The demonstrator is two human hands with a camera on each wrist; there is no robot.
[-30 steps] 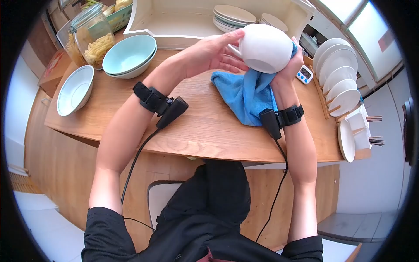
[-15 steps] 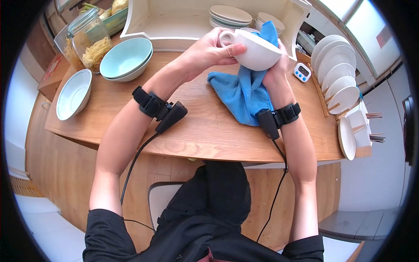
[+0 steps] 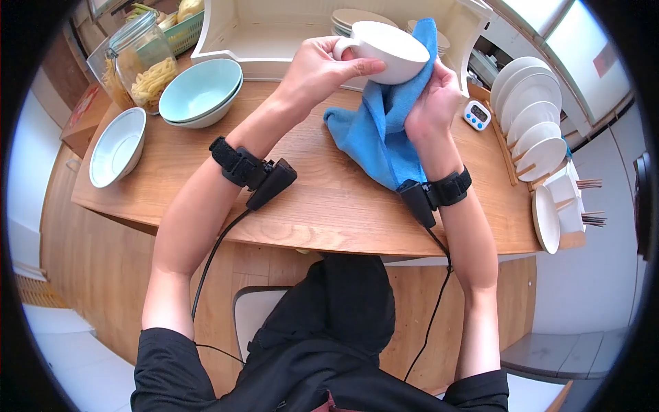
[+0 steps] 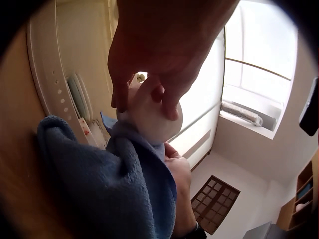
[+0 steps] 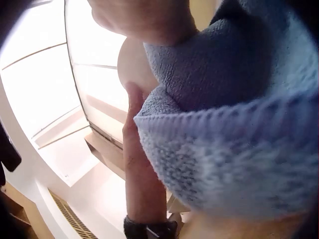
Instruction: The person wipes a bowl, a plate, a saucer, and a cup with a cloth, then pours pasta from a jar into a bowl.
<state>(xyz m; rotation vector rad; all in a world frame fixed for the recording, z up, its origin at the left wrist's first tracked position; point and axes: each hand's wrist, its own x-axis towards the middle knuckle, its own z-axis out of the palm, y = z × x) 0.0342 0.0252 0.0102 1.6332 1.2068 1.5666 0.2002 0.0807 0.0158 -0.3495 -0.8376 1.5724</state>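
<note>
A white cup (image 3: 401, 67) with a looped handle is raised above the table, its round opening facing up. My left hand (image 3: 317, 74) grips it at the handle, thumb along its near side. Bunched against the cup's right and lower side is a blue cloth (image 3: 390, 127), whose loose end hangs down toward the table. My right hand (image 3: 434, 103) holds this cloth to the cup from the right, fingers partly hidden behind it. In the left wrist view, the left fingers pinch the cup (image 4: 154, 119) above the cloth (image 4: 124, 174).
At left stand two nested pale-blue bowls (image 3: 201, 89), another bowl (image 3: 118, 147) and a pasta jar (image 3: 152, 79). A cream cabinet (image 3: 274, 34) with stacked plates is behind. To the right are a timer (image 3: 476, 115), a plate rack (image 3: 508, 147) and a chopstick holder (image 3: 566, 199).
The cup has turned from showing its base to opening up. My left hand has closed on the handle. The cloth, inside the cup half a second ago, is now around its outside.
</note>
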